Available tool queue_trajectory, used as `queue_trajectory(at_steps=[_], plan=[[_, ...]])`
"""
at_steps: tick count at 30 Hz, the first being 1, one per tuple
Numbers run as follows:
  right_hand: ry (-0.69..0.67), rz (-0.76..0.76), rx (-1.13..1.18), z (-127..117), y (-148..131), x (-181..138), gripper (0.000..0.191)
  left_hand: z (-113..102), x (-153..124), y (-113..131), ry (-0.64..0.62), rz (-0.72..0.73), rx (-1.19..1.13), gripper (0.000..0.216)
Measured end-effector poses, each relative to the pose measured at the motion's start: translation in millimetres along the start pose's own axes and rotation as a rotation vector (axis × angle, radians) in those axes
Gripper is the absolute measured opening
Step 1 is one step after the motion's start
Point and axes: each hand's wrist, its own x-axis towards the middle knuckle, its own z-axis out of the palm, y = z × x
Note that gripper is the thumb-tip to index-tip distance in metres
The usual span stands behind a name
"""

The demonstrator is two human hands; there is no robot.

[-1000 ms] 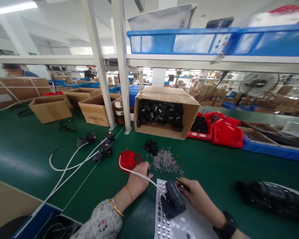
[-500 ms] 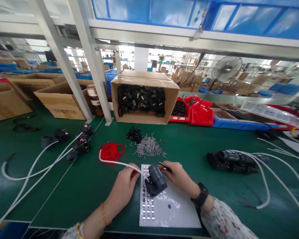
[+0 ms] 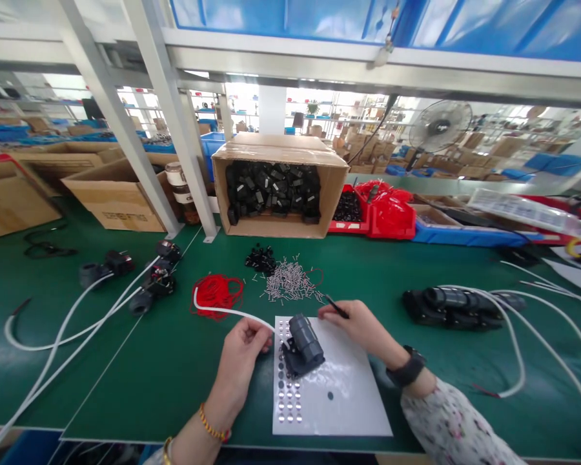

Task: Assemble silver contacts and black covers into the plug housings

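Note:
A dark grey pipe-shaped fitting on a black base (image 3: 304, 345) rests on a white sheet (image 3: 353, 407) with rows of small round discs along its left side. A white cable (image 3: 227, 311) runs from the base out to the left. My left hand (image 3: 244, 349) is closed with thumb and fingers pinched on this cable, left of the fitting. My right hand (image 3: 356, 323), over the sheet's upper right edge, is closed around a slim black pointed tool (image 3: 337, 307); its tip points up and left toward a pile of small metal screws (image 3: 290, 279).
Red wire (image 3: 217, 294) lies coiled beside small black parts (image 3: 260, 258). Behind stands a cardboard box (image 3: 281, 229) of black parts, with red bins (image 3: 392, 219) alongside. Cabled assemblies sit left (image 3: 157, 281) and right (image 3: 458, 307). A metal post (image 3: 174, 116) rises at the left.
My right hand has drawn back from the fitting, up and to the right, with the tool tip now turned toward the screws. My left hand stays at the cable; the view has shifted slightly.

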Motion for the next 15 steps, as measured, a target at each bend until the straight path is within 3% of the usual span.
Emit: queue_trajectory(at_steps=[4,9,15], plan=[[0.139,0.166,-0.161,-6.2,15.0,26.3,0.011,5.2,-1.7,-2.2,-0.028,-0.109,-0.116,0.031],[0.124,0.175,-0.265,10.8,13.9,45.5,0.014,9.6,-5.4,-5.0,-0.021,-0.163,-0.133,0.032],[0.199,0.067,-0.15,-10.6,-6.7,12.6,0.007,6.3,-6.8,-2.7,-0.01,-0.095,-0.04,0.027]])
